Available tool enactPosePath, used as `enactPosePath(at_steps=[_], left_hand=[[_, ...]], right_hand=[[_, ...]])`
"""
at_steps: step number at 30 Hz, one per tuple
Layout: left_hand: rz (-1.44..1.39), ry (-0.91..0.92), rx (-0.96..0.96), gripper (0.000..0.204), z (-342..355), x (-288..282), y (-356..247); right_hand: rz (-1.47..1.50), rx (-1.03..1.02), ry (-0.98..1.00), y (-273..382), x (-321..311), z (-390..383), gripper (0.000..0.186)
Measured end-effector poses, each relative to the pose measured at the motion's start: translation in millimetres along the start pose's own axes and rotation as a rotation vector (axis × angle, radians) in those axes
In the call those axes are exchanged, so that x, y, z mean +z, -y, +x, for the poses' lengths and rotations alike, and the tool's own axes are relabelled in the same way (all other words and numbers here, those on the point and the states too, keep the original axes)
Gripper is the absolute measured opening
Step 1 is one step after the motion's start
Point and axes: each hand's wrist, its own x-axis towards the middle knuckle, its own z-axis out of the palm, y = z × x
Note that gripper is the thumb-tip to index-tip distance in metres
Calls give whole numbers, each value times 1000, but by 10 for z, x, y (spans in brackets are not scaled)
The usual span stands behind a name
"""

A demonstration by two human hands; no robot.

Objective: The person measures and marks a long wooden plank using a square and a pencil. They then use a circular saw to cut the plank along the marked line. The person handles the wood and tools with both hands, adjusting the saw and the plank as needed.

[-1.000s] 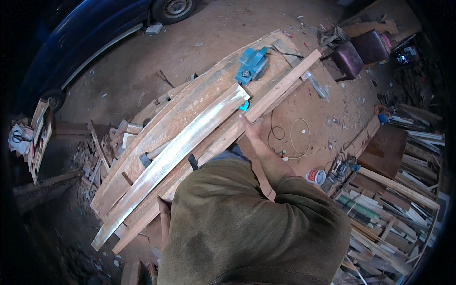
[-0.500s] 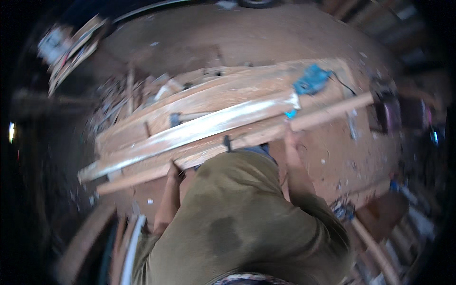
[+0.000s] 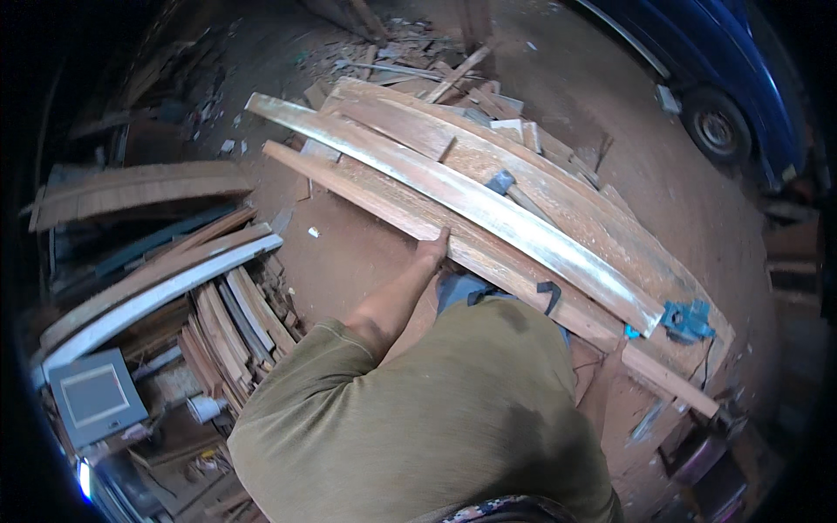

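Note:
A long, narrow length of timber (image 3: 506, 273) lies slantwise in front of my body, along the near side of a wooden work table (image 3: 610, 228). My left hand (image 3: 433, 247) grips it near the middle, thumb on top and fingers out of sight beneath. Toward its right end my right hand (image 3: 614, 349) also holds it, partly in shadow. Just beyond, and nearly parallel, rests a wider plank (image 3: 453, 190) with a whitish face. A hammer (image 3: 501, 181) lies behind that plank. By the plank's right end sits a blue power tool (image 3: 687, 321) with a dark cord.
Stacked boards and strips (image 3: 218, 336) fill the ground at my left, beside a grey framed panel (image 3: 98, 397). Wood scraps (image 3: 488, 100) are heaped behind the table. A blue vehicle (image 3: 732, 87) stands at the far right. Dark red objects (image 3: 702, 462) are at lower right.
My view has swung round to the left, so the table and timber now slope down to the right. Both hands keep their hold on the timber.

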Motion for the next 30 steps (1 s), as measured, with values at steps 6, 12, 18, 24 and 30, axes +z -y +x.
enactPosePath(at_steps=[6,12,18,24,30], left_hand=[[59,-38,46,102,-4,25,18],[44,-43,20,103,-95,-83,60],[-72,-215,-54,119,-216,-7,-97],[-403,-175,-93,106,-392,-116,-167],[-852,133,37,87,157,47,608]], right_hand=[[-145,173,112,36,-144,14,76],[-195,197,68,193,-11,-152,66],[-713,-533,-197,275,85,-233,61],[-839,-1012,280,461,783,-346,44],[-865,-720,818,395,1251,-843,38]])
